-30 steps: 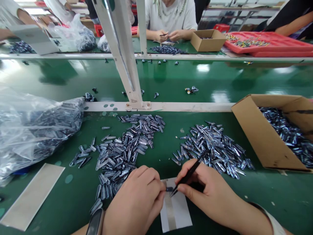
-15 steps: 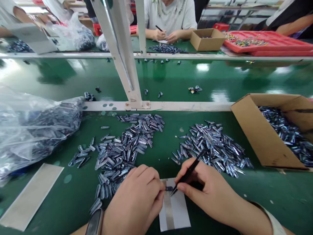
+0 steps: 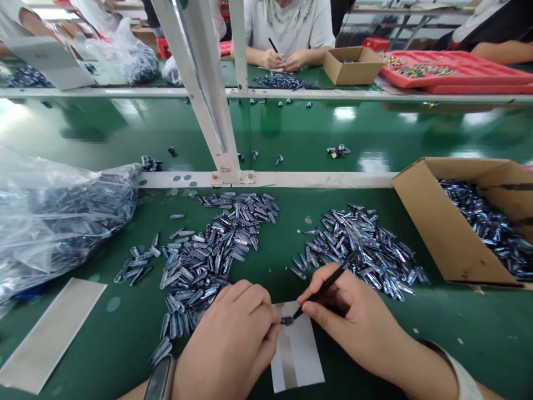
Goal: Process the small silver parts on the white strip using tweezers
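My left hand pinches a small dark metal piece over a white card with a grey strip near the table's front edge. Black tweezers are gripped in my right hand, their tip touching that small piece. A heap of shiny metal pieces lies just beyond my left hand. A second heap lies beyond my right hand.
An open cardboard box with several metal pieces sits at right. A clear plastic bag of pieces lies at left, a grey strip card before it. A white frame post rises mid-table. Other people work across the green belt.
The tweezers' tip has shifted slightly left onto the small piece, and my right hand has tilted with it. Loose pieces on the far belt have drifted right.
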A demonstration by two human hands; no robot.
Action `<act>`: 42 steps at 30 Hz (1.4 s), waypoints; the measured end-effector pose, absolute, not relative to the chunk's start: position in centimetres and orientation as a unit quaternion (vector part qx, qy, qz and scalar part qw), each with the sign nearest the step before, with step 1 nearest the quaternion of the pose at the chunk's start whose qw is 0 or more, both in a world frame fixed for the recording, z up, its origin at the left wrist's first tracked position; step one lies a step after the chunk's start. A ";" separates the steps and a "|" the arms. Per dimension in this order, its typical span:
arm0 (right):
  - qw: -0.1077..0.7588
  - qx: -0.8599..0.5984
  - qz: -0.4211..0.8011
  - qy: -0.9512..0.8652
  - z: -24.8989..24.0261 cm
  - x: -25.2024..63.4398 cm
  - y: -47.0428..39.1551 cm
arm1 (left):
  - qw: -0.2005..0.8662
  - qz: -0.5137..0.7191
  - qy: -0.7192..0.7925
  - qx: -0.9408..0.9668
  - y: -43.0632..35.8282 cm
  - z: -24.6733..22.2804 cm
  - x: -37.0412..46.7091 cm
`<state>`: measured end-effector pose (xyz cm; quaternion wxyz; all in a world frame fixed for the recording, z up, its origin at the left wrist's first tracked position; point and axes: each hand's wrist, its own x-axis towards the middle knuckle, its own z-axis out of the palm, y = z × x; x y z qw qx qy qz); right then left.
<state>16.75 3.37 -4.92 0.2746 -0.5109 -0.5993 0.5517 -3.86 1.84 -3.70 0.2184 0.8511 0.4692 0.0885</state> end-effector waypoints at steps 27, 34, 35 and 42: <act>0.290 -0.518 0.556 -0.582 -5.1 16.5 3.4 | 0.217 0.084 0.480 0.846 1.7 -3.6 -3.8; 0.288 -0.515 0.538 -0.602 -5.0 16.6 3.2 | 0.199 0.057 0.466 0.860 1.8 -3.4 -3.8; 0.287 -0.514 0.534 -0.606 -5.0 16.6 3.2 | 0.193 0.052 0.455 0.868 1.8 -3.4 -3.9; 0.275 -0.510 0.528 -0.621 -5.0 16.8 3.3 | 0.148 0.070 0.425 0.890 1.4 -3.7 -3.9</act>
